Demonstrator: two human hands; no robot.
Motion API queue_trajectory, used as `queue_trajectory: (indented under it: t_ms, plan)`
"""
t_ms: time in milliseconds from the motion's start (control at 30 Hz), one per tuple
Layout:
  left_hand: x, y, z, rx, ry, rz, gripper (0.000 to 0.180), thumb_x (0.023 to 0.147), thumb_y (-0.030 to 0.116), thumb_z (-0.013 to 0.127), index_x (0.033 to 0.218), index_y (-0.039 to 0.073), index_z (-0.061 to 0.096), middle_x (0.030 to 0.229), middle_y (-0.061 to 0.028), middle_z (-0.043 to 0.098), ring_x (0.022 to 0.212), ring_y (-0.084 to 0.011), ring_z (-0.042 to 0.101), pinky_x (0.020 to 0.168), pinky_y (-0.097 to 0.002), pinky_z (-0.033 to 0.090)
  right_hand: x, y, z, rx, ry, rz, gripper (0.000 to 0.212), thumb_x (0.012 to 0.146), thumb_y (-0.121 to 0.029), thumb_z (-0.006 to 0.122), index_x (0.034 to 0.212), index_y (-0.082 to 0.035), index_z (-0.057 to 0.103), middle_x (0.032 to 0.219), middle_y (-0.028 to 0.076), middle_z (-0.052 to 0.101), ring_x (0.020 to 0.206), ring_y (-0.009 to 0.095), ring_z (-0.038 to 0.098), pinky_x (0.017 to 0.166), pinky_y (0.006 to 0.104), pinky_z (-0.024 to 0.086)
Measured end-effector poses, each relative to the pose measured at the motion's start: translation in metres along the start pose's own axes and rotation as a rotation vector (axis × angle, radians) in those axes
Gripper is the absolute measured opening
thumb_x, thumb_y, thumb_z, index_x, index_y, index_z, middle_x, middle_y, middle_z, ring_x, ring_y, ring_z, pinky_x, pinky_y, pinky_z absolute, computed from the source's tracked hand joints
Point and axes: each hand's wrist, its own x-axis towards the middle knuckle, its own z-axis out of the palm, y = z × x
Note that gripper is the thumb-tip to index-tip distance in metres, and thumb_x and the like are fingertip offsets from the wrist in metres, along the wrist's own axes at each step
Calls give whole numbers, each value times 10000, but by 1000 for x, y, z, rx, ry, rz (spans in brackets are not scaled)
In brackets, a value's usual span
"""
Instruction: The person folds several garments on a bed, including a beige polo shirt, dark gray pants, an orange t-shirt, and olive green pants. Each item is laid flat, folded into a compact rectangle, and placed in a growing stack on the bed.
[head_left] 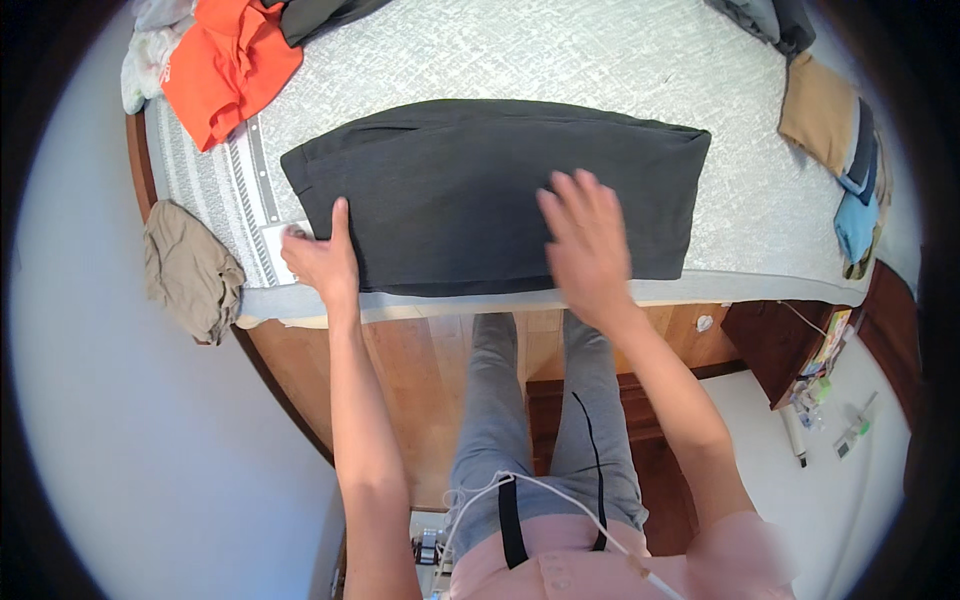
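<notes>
A black garment (pixel 450 200), folded into a long flat shape like a pair of trousers, lies across the near part of the bed. My left hand (pixel 325 262) is at its left end, thumb stretched up along the black cloth and apart from the partly curled fingers. Beside those fingers a flat white piece (pixel 276 255) shows; I cannot make out what it is. Over the right half of the garment is my right hand (pixel 588 245), open with fingers extended and slightly blurred. Whether its palm presses on the cloth cannot be told.
The bed (pixel 560 60) has a pale patterned cover. An orange garment (pixel 225 70) lies at the far left, and a crumpled taupe cloth (pixel 190 270) hangs at the left edge. Folded tan clothing (pixel 818 110) rests at the right. A dark wooden cabinet (pixel 770 350) stands below.
</notes>
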Motion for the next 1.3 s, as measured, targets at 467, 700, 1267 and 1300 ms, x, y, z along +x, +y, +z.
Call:
queue_trajectory:
  t_ms: [467, 700, 1267, 1300]
  plan:
    - [-1, 30, -87, -903, -721, -144, 583, 821, -76, 719, 1366, -24, 519, 1213, -138, 673, 1072, -221, 668, 950, -324, 544, 88, -44, 103, -75, -2, -8, 817, 825, -568, 704, 1532, -258, 439, 1636, 150, 275, 1493, 497, 205, 1139, 757, 147]
    - [-43, 106, -85, -627, -683, 174, 688, 827, -85, 620, 1484, -31, 421, 1159, -187, 688, 1045, -220, 681, 883, -333, 544, 78, -33, 102, -225, -77, -7, 792, 832, -564, 691, 1523, -255, 460, 1644, 141, 264, 1500, 487, 190, 1125, 761, 165]
    - [-161, 183, 3, 47, -401, 701, 995, 710, -36, 700, 1602, 71, 273, 775, -68, 623, 629, -227, 655, 494, -337, 528, -67, -32, 69, 262, -146, 80, 474, 941, -233, 629, 1363, -37, 536, 1381, 125, 570, 1325, 308, 496, 1118, 465, 376]
    - [-165, 183, 11, 83, -398, 697, 1009, 706, -39, 709, 1605, 77, 264, 777, -71, 624, 631, -228, 657, 494, -333, 528, -70, -27, 63, 235, -141, 49, 465, 943, -214, 629, 1358, -30, 527, 1364, 130, 578, 1294, 298, 529, 1097, 436, 419]
